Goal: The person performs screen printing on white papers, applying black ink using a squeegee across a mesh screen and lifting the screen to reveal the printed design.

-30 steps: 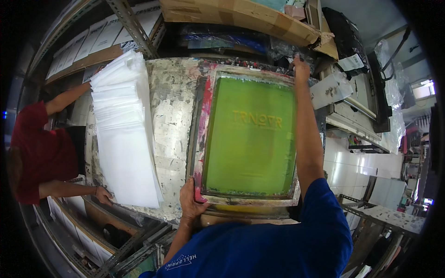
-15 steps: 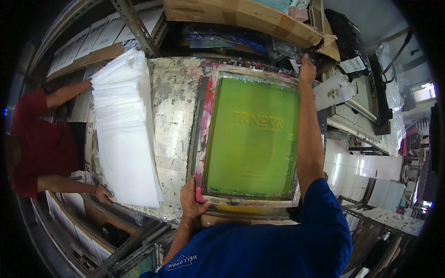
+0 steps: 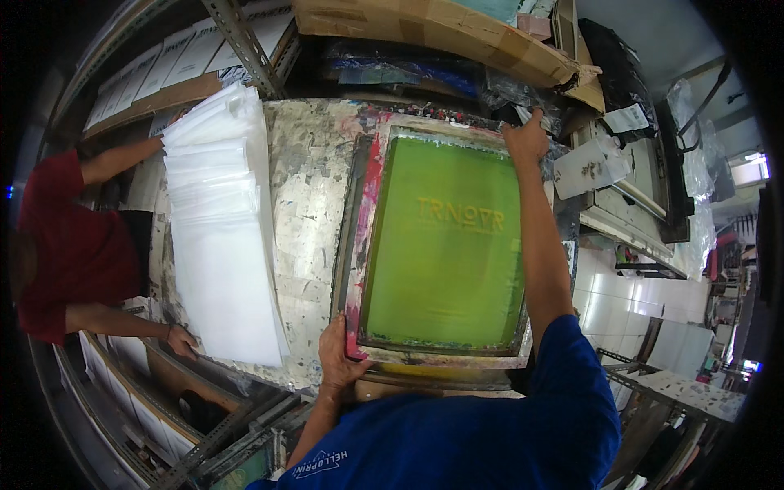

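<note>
A screen printing frame (image 3: 354,286) with green mesh (image 3: 445,286) lies in front of me on a stained worktable (image 3: 302,204). Its wooden border is smeared with red and white ink, and raised-looking lettering shows through the mesh. My left hand (image 3: 340,357) is closed round the near left corner, thumb along the near edge. Reaching across the right side, my right hand (image 3: 527,143) grips the far right corner; some of its fingers are hidden. Left of the frame lies a fanned stack of thin white sheets (image 3: 224,269).
A person in a red shirt (image 3: 82,237) stands at the left, one hand (image 3: 181,341) by the white sheets. A long cardboard box (image 3: 441,33) lies beyond the table. Metal shelving (image 3: 237,41) rises at far left. A side bench (image 3: 645,216) stands at the right.
My right hand has come back from beyond the far right corner onto the frame's border. My left hand stays at the near left corner. The view has shifted slightly.
</note>
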Demonstrator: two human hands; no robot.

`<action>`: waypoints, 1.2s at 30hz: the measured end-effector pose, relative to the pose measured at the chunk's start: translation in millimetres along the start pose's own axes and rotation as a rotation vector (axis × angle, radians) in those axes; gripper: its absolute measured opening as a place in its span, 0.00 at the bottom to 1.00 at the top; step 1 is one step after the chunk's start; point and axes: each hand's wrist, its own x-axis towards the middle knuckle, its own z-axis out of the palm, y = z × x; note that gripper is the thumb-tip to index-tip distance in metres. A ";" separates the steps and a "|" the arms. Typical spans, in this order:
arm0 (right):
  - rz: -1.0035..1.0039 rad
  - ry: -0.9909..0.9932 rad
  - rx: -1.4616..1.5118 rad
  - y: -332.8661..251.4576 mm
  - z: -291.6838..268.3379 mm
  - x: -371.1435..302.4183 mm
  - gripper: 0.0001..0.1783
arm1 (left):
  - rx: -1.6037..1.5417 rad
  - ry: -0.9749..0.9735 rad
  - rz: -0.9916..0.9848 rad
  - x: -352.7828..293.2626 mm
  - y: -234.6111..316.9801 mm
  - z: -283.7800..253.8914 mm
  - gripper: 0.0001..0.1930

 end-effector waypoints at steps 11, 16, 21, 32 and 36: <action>-0.264 0.338 0.582 53.1 48.9 -8.0 0.39 | -0.050 0.039 0.058 0.1 -4.2 1.2 0.59; -0.349 0.209 0.453 47.2 36.0 -9.1 0.27 | -0.008 -0.006 -0.001 -3.6 -5.2 2.1 0.60; -0.453 0.323 0.063 44.0 24.6 -2.7 0.30 | -0.020 -0.006 0.011 -1.3 -3.1 -0.8 0.60; -0.545 -0.106 0.041 54.3 -1.8 33.8 0.20 | -0.020 0.005 0.001 1.1 1.7 -2.1 0.59; -0.473 0.069 0.062 40.2 -7.2 38.2 0.16 | -0.017 0.027 0.022 -0.6 -4.0 1.7 0.58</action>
